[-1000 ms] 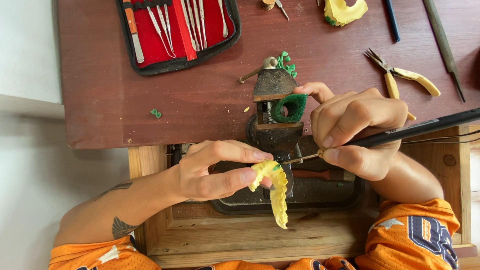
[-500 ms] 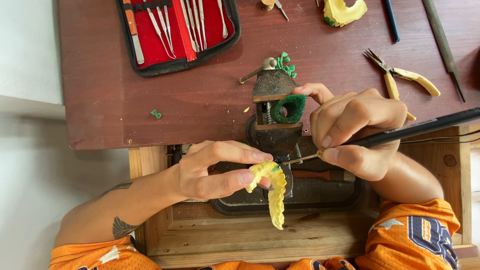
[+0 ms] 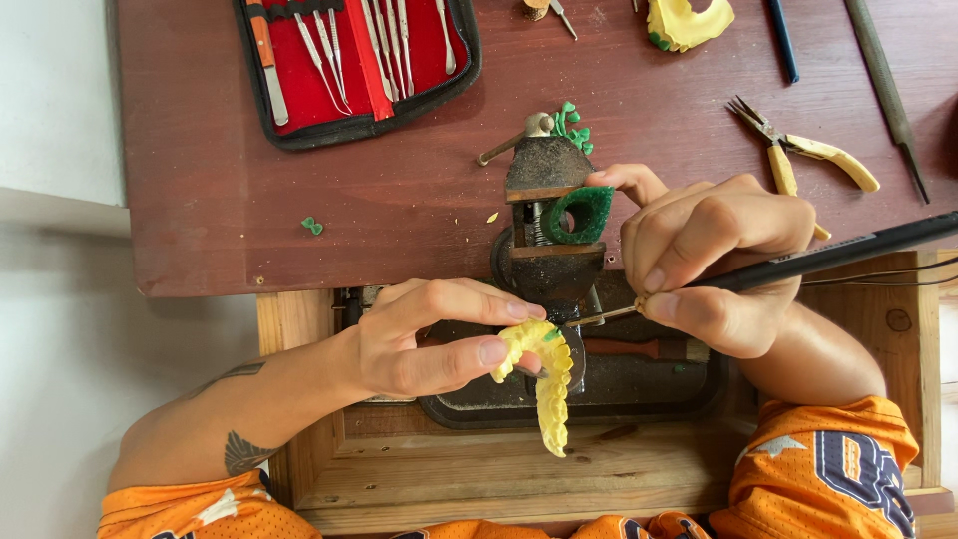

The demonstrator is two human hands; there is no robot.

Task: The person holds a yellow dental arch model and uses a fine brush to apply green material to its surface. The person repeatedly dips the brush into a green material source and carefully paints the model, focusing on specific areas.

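Clearly light and probably brittle, the yellow dental cast [image 3: 542,384] sits over the dark tray [image 3: 639,394], pinched at its arch end by the left hand [image 3: 429,334], best held there, while the right hand [image 3: 714,265] clamps a thin black-handled tool [image 3: 828,255] touching it.

A dark red-brown wooden workbench [image 3: 299,200] was pictured: an opened red-lined tool case [image 3: 359,60] at its far edge, yellow-handled pliers [image 3: 808,150] toward the right edge, a small vise [image 3: 549,215] at the near edge.
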